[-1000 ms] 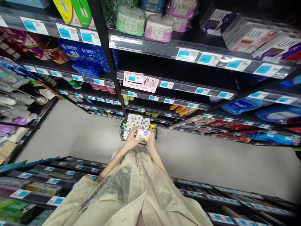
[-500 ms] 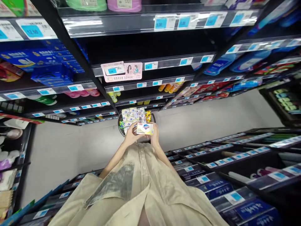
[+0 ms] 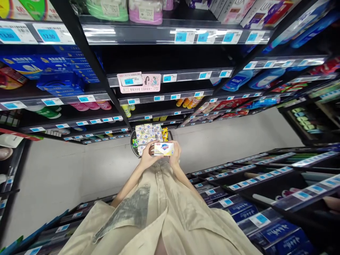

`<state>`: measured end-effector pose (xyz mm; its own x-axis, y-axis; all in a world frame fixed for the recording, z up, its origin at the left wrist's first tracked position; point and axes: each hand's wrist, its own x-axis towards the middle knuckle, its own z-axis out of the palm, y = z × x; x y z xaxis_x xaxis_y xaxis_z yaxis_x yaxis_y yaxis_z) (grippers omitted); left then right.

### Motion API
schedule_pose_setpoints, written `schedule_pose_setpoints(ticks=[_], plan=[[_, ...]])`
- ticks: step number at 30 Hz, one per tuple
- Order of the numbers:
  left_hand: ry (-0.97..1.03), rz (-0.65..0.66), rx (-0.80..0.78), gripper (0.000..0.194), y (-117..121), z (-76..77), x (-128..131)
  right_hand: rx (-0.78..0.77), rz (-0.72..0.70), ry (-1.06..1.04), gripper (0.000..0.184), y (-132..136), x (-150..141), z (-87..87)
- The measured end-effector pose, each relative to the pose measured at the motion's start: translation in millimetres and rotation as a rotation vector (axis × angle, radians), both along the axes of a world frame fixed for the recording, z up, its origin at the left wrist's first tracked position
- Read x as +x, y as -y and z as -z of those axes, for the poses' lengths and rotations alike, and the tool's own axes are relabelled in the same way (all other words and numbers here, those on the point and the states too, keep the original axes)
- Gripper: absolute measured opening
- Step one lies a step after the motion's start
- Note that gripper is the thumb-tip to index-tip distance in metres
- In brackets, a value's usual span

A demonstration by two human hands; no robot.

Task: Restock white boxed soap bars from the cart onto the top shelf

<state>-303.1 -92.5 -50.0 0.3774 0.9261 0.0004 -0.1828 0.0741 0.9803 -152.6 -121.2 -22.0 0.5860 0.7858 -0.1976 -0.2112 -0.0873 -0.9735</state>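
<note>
Between my two hands is a boxed bar of soap (image 3: 164, 149), white and yellow with a blue and red logo, its broad face turned up toward me. My left hand (image 3: 147, 156) grips its left end, and my right hand (image 3: 174, 154) is closed round its right end. Just beyond them on the floor stands a dark round basket (image 3: 132, 141) filled with several similar soap boxes (image 3: 148, 134). Yellow packets (image 3: 165, 134) lie at the basket's right side and a green packet (image 3: 135, 143) at its left. My hands partly cover the basket's near side.
Tall shelving (image 3: 170, 76) with price tags rises in front, carrying blue boxes (image 3: 62, 79) at left and blue bottles (image 3: 237, 80) at right. More shelves (image 3: 239, 184) stand close behind me. Grey aisle floor (image 3: 212, 141) runs to both sides.
The view has shifted slightly, bringing more of the upper shelf into sight. The soap box is a little lower in view and its face shows more squarely. Both hands keep hold of it.
</note>
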Motion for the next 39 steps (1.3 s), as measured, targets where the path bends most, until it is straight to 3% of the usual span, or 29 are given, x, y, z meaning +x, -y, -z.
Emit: schedule_pose_setpoints(ticks=[11,23,32,35,39], plan=[[-0.084,-0.020,-0.009,0.084,6.2,5.4,-14.1,-0.004,-0.037,-0.111,0.042,6.0,-12.6,6.2],[-0.314,-0.104,0.278,0.067,1.6,2.7,-8.1,-0.031,0.014,-0.110,0.042,7.2,0.0,5.8],[0.021,-0.054,-0.019,0.084,-3.4,26.2,-7.1,0.120,-0.040,-0.212,0.057,14.1,5.9,-9.9],[0.083,-0.024,-0.042,0.084,3.0,25.6,-9.9,0.172,-0.138,-0.242,0.057,18.5,6.0,-20.6],[0.019,0.026,-0.089,0.088,15.9,16.6,-13.2,0.270,-0.263,-0.273,0.051,21.2,3.8,-29.7]])
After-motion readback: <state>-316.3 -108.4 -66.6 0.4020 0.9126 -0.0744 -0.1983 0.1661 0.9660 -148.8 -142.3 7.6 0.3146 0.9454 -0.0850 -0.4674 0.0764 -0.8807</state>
